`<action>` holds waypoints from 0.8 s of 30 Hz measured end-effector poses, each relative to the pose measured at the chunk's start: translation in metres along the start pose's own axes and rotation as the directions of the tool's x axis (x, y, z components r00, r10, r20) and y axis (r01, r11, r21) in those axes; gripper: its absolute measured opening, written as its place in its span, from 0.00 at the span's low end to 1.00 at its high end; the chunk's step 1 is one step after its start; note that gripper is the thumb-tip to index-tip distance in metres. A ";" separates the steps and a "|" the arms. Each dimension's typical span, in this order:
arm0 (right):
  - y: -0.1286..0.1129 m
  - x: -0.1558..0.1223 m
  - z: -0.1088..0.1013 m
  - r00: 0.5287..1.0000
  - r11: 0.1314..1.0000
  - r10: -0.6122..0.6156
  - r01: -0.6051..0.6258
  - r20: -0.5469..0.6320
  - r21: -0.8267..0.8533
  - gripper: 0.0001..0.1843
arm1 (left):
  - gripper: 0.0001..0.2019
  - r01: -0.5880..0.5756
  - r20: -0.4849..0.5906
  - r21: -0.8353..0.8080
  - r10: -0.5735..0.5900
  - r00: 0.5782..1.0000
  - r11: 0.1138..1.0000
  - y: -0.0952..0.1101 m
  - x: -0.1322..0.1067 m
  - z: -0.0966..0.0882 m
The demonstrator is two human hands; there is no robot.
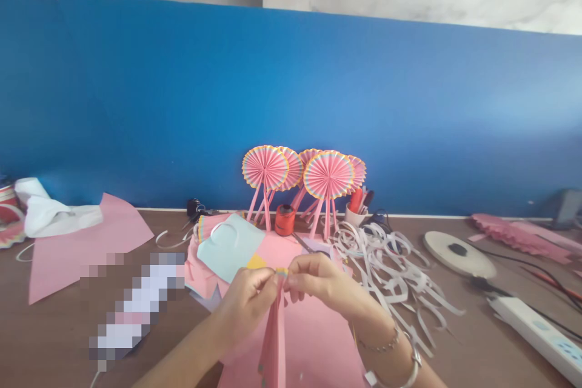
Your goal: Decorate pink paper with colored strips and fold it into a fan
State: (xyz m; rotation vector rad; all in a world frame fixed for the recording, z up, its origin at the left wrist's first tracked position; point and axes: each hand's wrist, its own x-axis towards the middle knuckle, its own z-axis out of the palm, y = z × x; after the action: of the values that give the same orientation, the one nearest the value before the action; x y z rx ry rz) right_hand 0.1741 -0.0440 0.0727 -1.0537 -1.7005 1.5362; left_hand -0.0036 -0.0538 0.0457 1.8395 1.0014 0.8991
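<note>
Both my hands meet over the table's middle, pinching the top end of a folded pink paper strip [274,339] that hangs down toward me. My left hand [248,297] grips it from the left with fingers closed. My right hand [318,282] pinches it from the right, a bracelet and bangle on that wrist. The strip's tip shows a coloured edge between my fingertips. Under my hands lie pink paper sheets [313,339] and a pale blue sheet [230,245].
Several finished pink paper fans [325,176] lean against the blue wall. Curled white paper strips [395,273] lie to the right, with an orange tape roll [285,219], a cup of pens [357,209], a round white disc [459,253] and a power strip [539,333]. More pink paper [68,248] lies left.
</note>
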 end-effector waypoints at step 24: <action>0.020 0.018 0.004 0.908 0.991 -0.121 0.137 -0.402 0.011 0.20 | 0.21 0.316 0.217 -0.417 -0.244 0.945 0.852 -0.005 0.007 0.006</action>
State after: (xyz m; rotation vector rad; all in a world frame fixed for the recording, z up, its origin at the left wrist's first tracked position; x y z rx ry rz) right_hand 0.1652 -0.0298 0.0509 -1.1220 -1.4170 1.1674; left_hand 0.0035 -0.0484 0.0403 1.3097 0.8508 0.7196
